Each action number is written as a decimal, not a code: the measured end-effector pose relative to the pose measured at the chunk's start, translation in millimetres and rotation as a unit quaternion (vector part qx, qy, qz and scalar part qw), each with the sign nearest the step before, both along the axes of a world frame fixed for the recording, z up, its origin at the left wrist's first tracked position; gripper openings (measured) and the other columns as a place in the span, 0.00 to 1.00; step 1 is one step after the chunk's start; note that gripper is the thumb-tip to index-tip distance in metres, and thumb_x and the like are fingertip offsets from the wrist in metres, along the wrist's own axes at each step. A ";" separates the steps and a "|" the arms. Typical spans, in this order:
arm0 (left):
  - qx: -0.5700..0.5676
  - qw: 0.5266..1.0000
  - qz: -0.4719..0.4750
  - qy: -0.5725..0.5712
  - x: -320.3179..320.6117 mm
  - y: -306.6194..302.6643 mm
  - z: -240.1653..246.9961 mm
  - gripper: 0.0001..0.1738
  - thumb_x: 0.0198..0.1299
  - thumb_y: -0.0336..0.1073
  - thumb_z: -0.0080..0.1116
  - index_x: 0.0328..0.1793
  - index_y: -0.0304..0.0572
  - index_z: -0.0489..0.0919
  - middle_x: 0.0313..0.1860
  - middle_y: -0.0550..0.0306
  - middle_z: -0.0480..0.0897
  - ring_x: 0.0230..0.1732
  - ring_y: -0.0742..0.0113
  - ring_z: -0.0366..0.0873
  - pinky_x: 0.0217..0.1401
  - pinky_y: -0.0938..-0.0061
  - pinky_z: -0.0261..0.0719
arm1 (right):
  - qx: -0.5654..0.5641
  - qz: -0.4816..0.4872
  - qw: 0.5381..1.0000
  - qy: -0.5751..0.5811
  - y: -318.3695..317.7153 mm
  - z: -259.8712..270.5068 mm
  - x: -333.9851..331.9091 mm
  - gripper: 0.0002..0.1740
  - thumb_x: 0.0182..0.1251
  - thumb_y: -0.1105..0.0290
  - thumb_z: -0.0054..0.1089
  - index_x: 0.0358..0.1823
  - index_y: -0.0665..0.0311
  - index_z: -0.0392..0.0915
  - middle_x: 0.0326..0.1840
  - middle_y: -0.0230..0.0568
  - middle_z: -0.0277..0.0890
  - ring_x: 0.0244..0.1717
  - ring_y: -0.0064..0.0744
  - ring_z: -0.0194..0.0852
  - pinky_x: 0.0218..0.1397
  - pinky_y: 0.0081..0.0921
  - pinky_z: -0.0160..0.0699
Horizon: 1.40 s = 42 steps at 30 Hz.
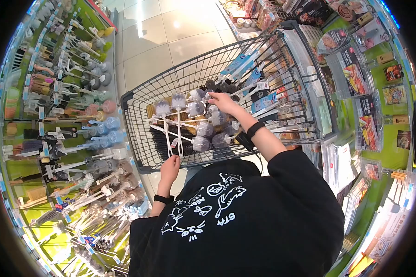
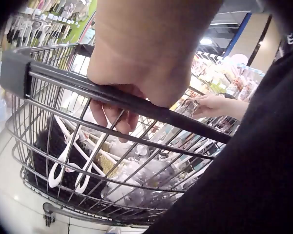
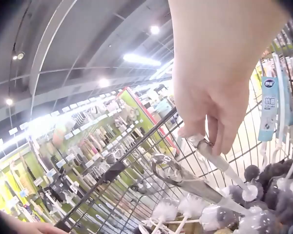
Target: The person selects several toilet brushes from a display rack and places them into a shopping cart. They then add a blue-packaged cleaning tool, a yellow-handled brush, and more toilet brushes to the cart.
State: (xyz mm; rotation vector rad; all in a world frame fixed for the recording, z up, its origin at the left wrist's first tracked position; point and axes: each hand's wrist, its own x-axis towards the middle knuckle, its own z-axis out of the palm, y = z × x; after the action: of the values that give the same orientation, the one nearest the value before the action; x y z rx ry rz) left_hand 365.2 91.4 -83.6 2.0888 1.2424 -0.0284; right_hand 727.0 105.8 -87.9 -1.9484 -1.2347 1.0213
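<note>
In the head view, my right hand (image 1: 221,101) is over the shopping cart's load of toilet brushes (image 1: 202,143) with grey-and-white heads. Seen from the right wrist, its thumb and fingers pinch the upper end of a plastic-wrapped toilet brush handle (image 3: 220,165), which slants down to a round head among the others. Another wrapped handle (image 3: 185,181) rises beside it. My left hand (image 2: 132,97) grips the cart's near rim (image 2: 58,75), fingers curled over it to the inside. Just below those fingers lie white looped handles (image 2: 61,168) and black bristles (image 2: 44,146).
Blue-labelled brushes (image 1: 266,102) lean at the cart's right end. Shelves of hanging brushes (image 1: 108,124) line the left side; packaged goods (image 1: 356,78) hang on the right. Tiled floor (image 1: 148,51) stretches beyond the cart.
</note>
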 end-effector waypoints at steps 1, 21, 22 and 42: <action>-0.004 1.000 -0.001 -0.002 -0.1 0.9 0.7 0.11 0.60 0.41 0.47 0.40 0.44 0.77 0.32 0.49 0.80 0.36 0.50 0.78 0.38 0.61 0.74 | -0.008 0.007 1.000 -0.009 -1.0 -0.7 3.2 0.28 0.59 0.63 0.57 0.60 0.66 0.66 0.53 0.54 0.72 0.52 0.46 0.73 0.51 0.34 0.70; -0.042 0.995 -0.029 -0.089 -27.4 17.1 -25.8 0.14 0.58 0.39 0.50 0.43 0.37 0.77 0.37 0.41 0.79 0.42 0.45 0.77 0.44 0.59 0.74 | 0.110 -0.184 0.977 -0.009 -141.3 76.7 39.9 0.15 0.60 0.68 0.56 0.46 0.67 0.74 0.40 0.41 0.78 0.42 0.31 0.76 0.47 0.27 0.73; -0.049 0.994 -0.033 -0.087 -27.2 18.9 -13.3 0.14 0.58 0.39 0.50 0.44 0.37 0.76 0.38 0.40 0.79 0.43 0.45 0.76 0.45 0.59 0.74 | 0.136 -0.174 0.973 0.070 -132.0 114.6 15.0 0.13 0.60 0.69 0.56 0.45 0.66 0.75 0.38 0.36 0.78 0.40 0.24 0.74 0.46 0.24 0.72; 0.174 0.970 0.043 -0.167 -156.0 -18.2 -9.8 0.12 0.58 0.36 0.51 0.44 0.37 0.74 0.45 0.45 0.75 0.51 0.48 0.70 0.55 0.62 0.68 | 0.709 0.413 0.550 0.155 -103.1 428.8 -284.0 0.14 0.62 0.63 0.58 0.25 0.66 0.73 0.26 0.38 0.74 0.23 0.33 0.73 0.35 0.28 0.75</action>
State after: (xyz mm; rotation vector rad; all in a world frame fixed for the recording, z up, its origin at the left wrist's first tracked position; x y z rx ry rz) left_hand 209.1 73.2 -93.4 2.2094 1.1883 0.5955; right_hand 443.0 2.8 340.9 0.1467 -1.8222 0.2808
